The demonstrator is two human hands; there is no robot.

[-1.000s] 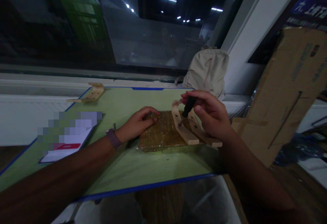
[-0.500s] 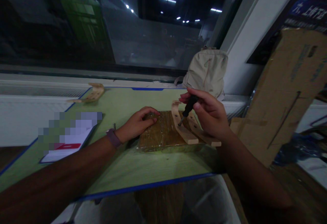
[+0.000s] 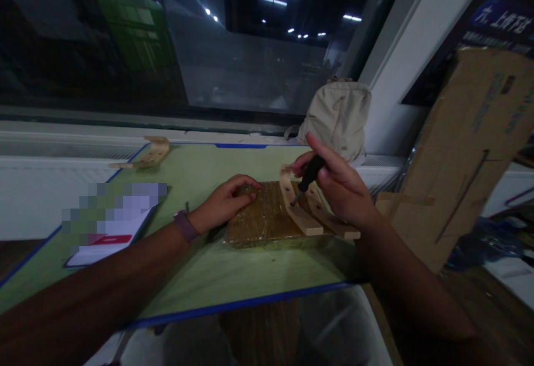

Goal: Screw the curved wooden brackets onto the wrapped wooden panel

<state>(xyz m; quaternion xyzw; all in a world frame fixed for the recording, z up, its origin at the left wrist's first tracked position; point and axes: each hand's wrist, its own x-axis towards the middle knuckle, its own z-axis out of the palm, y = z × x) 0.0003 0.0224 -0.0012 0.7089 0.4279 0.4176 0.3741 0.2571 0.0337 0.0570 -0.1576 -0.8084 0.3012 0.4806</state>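
Observation:
My right hand (image 3: 337, 185) grips the black handle of a screwdriver (image 3: 309, 177), its index finger stretched along and past the handle's top. The screwdriver leans, and its tip meets a hole in a curved wooden piece (image 3: 306, 222). A second curved wooden piece (image 3: 334, 224) with dark holes lies alongside, partly behind my right hand. Both rest on a brown board wrapped in clear plastic (image 3: 267, 216). At the board's left end lies my left hand (image 3: 229, 196), fingers stretched over the wrapping and thumb apart.
Another curved wooden piece (image 3: 154, 154) sits at the table's back left corner. A partly blurred booklet (image 3: 120, 227) lies on the green table (image 3: 200, 160). Behind stand a beige backpack (image 3: 340, 113) and, to the right, a large cardboard sheet (image 3: 463, 149).
My right hand has shifted slightly around the screwdriver handle, its index finger now pointing higher. The left hand and the wooden pieces stay in place.

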